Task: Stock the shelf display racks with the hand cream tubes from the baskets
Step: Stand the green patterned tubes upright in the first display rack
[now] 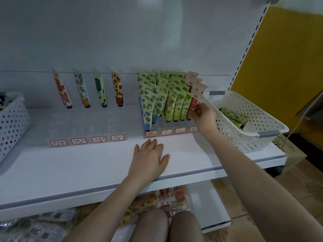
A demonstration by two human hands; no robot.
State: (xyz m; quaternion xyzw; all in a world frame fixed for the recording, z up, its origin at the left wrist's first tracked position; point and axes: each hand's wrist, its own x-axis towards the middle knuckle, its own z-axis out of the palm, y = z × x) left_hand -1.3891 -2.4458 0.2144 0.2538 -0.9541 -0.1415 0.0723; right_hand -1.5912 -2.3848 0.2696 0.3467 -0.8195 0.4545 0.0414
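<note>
Right hand [202, 114] pinches a pink tube [193, 102], upright, cap down, at the right rack's [153, 127] front right slot. Left hand [148, 157] lies flat, empty, below the rack. Right basket [258, 137], just right, holds green tubes [234, 116].

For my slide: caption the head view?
Right hand seats a pink tube in the right rack; left hand rests flat on shelf.

Left hand [148, 154] flat, right hand [203, 113] pinching.
</note>
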